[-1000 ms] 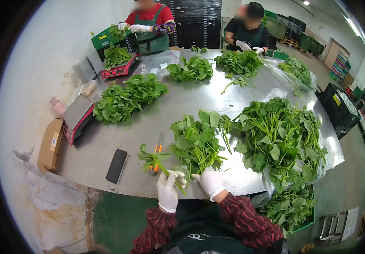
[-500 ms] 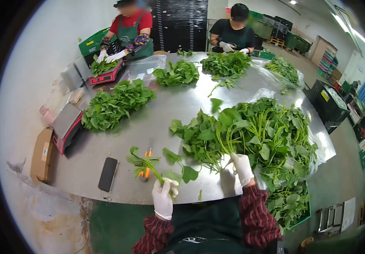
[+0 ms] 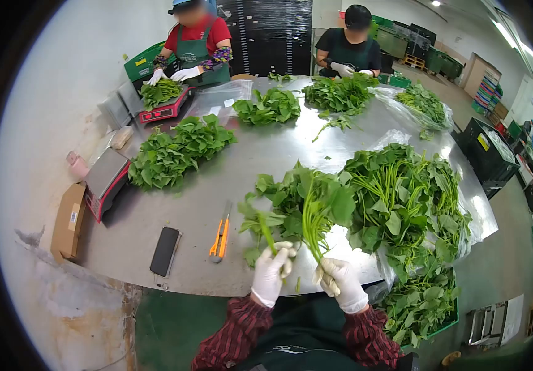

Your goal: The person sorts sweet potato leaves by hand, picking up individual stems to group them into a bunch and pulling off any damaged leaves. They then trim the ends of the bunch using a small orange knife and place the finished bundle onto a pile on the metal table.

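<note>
Near the table's front edge, my left hand (image 3: 270,275), in a white glove, is closed round the stem of a leafy sprig (image 3: 265,227). Close beside it on the right, my gloved right hand (image 3: 342,284) grips the lower stems of a bunch of greens (image 3: 314,219), its leaves pointing up and away. Behind both hands lies a loose heap of leaves (image 3: 282,195). A large pile of long-stemmed greens (image 3: 396,210) covers the table's right side. An orange cutter (image 3: 220,238) and a black phone (image 3: 165,251) lie left of my left hand.
Across the metal table (image 3: 217,185), one person handles greens on a red scale (image 3: 166,112); another person (image 3: 348,52) stands at the back. A second scale (image 3: 107,176) and a cardboard box (image 3: 68,222) are left. A green crate (image 3: 446,326) of leaves sits below the right edge.
My two hands have come closer together. My right hand has drawn its bunch from the pile toward me and left; my left hand has moved right with its sprig.
</note>
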A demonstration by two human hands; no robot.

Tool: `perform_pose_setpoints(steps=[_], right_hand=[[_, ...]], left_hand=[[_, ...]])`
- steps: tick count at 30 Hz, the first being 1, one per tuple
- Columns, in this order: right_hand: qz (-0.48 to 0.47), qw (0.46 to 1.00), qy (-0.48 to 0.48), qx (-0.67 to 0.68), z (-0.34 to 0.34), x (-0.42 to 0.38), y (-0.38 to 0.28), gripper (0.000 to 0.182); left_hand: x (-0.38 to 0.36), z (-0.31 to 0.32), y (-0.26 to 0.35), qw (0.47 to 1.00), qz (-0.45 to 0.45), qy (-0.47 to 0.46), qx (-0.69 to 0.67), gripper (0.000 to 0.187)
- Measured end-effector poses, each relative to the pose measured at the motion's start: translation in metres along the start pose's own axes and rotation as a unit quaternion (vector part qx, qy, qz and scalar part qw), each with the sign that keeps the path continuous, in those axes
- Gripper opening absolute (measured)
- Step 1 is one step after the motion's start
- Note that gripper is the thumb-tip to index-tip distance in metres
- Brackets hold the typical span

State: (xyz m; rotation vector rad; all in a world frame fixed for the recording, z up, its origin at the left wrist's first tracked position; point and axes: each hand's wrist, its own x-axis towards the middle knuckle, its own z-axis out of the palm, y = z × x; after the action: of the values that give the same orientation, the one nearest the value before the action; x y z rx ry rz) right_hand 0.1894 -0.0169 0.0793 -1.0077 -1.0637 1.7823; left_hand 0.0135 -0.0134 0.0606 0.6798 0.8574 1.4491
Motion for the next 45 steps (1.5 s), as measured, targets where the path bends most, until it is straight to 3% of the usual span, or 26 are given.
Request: perform_pose_setpoints(steps=[5,7,9,12,13,16,17,18,19,20,21,23,24,27,29,31,33,34,36,37,41,45], right_hand=[[0.057,0.997,-0.047,0.020,0.011,-0.009,0.013,0.044],[-0.004,1.000,0.020,0.012,0.013,-0.009,0.016,0.043],[-0.014,1.000,0.016,0.018,0.004,-0.005,0.020,0.041],[-0.066,0.992,0.081,0.072,-0.011,0.002,0.027,0.040],[-0.052,0.994,0.078,0.058,-0.020,0.004,0.027,0.041],[0.010,0.970,0.163,-0.181,-0.055,0.017,0.038,0.041],[0.011,0.970,0.163,-0.181,-0.064,0.020,0.044,0.041],[-0.122,0.838,0.262,-0.462,-0.067,0.021,0.047,0.039],[-0.238,0.603,0.329,-0.687,-0.071,0.020,0.049,0.037],[-0.140,0.651,0.340,-0.664,-0.076,0.018,0.049,0.041],[-0.138,0.651,0.341,-0.664,-0.074,0.015,0.044,0.041],[-0.191,0.801,0.203,-0.531,-0.062,0.008,0.027,0.032],[-0.015,0.916,0.212,-0.340,-0.035,0.003,0.007,0.025],[-0.118,0.927,0.126,-0.334,-0.003,0.001,0.013,0.022],[-0.188,0.896,0.059,-0.397,0.010,0.001,0.016,0.024],[-0.198,0.885,0.058,-0.417,0.020,0.002,0.017,0.025],[-0.271,0.849,0.073,-0.448,0.024,0.004,0.018,0.022],[-0.271,0.849,0.072,-0.447,0.024,0.004,0.019,0.022],[-0.132,0.937,0.107,-0.304,0.021,0.005,0.020,0.018],[-0.131,0.937,0.108,-0.304,0.020,0.004,0.018,0.018],[-0.173,0.939,0.131,-0.266,0.017,0.003,0.010,0.012],[-0.151,0.933,0.129,-0.300,0.023,0.000,-0.001,0.018]], left_hand=[[-0.002,0.011,-0.002,0.999,-0.041,-0.004,0.034,0.016],[-0.004,0.012,-0.003,1.000,-0.025,0.007,0.007,0.011],[-0.007,0.010,-0.002,0.999,-0.026,0.019,-0.007,0.011],[-0.009,0.000,0.001,0.999,-0.005,0.032,-0.007,0.011],[-0.008,-0.005,0.002,1.000,0.012,0.027,-0.006,0.011],[-0.009,-0.010,0.004,0.999,0.010,0.034,-0.010,0.012],[-0.011,-0.009,0.004,0.999,0.010,0.034,-0.010,0.012],[-0.012,-0.008,0.005,0.999,0.011,0.033,-0.004,0.012],[-0.013,-0.007,0.005,0.999,0.012,0.031,0.002,0.011],[-0.014,-0.006,0.005,0.999,0.011,0.030,0.002,0.011],[-0.015,-0.005,0.004,0.999,0.000,0.033,0.010,0.011],[-0.017,-0.002,0.002,0.999,-0.014,0.032,0.018,0.011],[-0.017,0.000,0.000,0.999,-0.023,0.032,0.013,0.011],[-0.019,0.004,-0.004,0.999,-0.036,0.023,0.001,0.011],[-0.021,0.006,-0.004,0.999,-0.038,0.020,-0.003,0.011],[-0.024,0.008,0.000,0.999,-0.040,0.022,-0.004,0.011],[-0.028,0.007,0.005,0.999,-0.036,0.022,0.032,0.009],[-0.028,0.007,0.006,0.997,-0.031,0.020,0.066,0.008],[-0.028,0.008,0.003,0.993,0.022,0.022,0.112,0.008],[-0.028,0.009,0.001,0.985,0.074,0.022,0.157,0.008],[-0.027,0.007,-0.006,0.968,0.088,0.022,0.234,0.012],[-0.029,0.015,-0.004,0.918,0.181,0.014,0.354,0.012]])
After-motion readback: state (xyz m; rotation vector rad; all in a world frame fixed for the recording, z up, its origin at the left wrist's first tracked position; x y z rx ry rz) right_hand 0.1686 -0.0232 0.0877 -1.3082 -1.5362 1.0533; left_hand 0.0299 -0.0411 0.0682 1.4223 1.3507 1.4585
